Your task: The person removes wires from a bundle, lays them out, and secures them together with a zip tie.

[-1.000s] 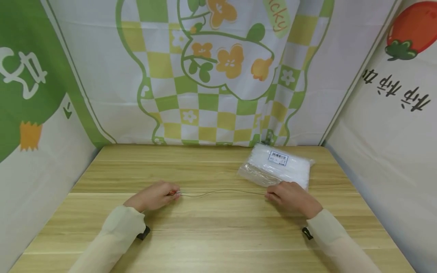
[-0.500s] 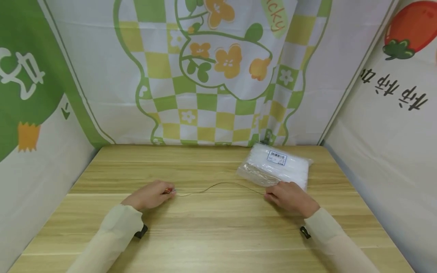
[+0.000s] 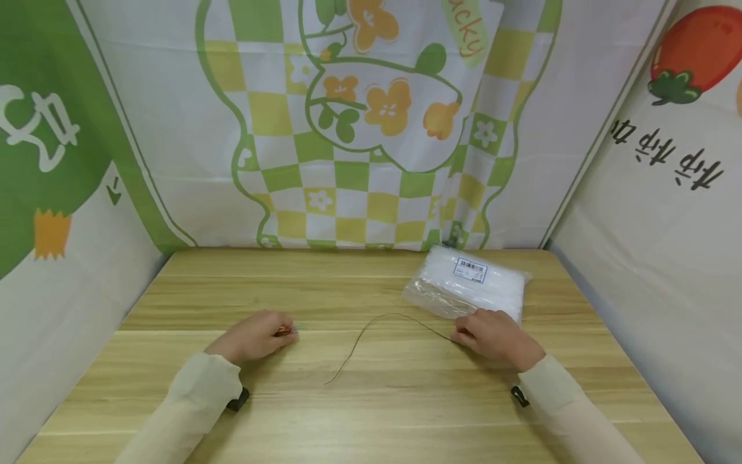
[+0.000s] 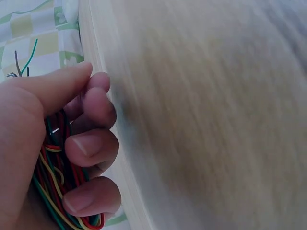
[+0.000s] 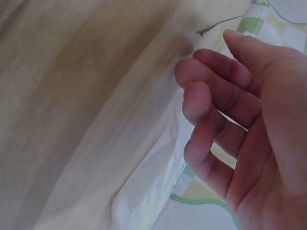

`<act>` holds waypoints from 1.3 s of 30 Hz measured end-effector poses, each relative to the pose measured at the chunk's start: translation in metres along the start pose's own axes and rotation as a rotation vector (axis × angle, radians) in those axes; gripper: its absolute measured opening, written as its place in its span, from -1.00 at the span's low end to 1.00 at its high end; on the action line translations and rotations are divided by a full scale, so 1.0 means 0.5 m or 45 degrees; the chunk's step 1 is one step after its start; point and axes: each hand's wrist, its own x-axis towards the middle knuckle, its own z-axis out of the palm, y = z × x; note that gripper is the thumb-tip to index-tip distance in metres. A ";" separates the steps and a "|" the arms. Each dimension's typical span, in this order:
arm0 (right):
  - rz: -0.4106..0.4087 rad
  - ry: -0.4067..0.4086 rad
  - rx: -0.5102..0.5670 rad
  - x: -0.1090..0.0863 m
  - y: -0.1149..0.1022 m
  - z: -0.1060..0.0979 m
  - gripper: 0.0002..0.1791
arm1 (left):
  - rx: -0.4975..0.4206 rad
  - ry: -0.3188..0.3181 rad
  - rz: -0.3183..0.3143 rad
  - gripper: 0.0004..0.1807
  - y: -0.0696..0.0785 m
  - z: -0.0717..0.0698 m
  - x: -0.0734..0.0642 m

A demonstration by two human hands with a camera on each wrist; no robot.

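My left hand (image 3: 253,336) curls its fingers round a bundle of coloured wires (image 4: 57,177), red, green, yellow and dark, above the left of the table. Thin bare ends poke out past the thumb in the left wrist view. One thin dark wire (image 3: 361,335) lies in a curve on the wood between the hands, its left end loose. The other end reaches my right hand (image 3: 498,338) in the head view. The right wrist view shows this hand with loosely bent fingers, the thumb apart from them, and a wire end (image 5: 218,24) just beyond the fingertips.
A clear plastic bag of white items (image 3: 481,283), with a barcode label, lies at the back right, just behind my right hand. Printed curtains (image 3: 371,212) enclose the wooden table (image 3: 371,412) at the back and sides.
The single wire ran from hand to hand before. Its left end has come away from my left hand and swung toward the front of the table. Both hands stay nearly in place.
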 end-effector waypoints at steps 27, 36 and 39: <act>-0.092 0.142 0.122 0.019 -0.036 -0.016 -0.76 | 0.270 0.141 -0.090 -0.69 0.123 0.005 0.037; -0.219 0.159 0.186 0.042 -0.076 -0.023 -0.79 | 0.338 0.152 -0.079 -0.63 0.173 0.015 0.063; -0.252 0.178 0.168 0.050 -0.097 -0.028 -0.79 | 0.375 0.169 -0.073 -0.62 0.190 0.021 0.070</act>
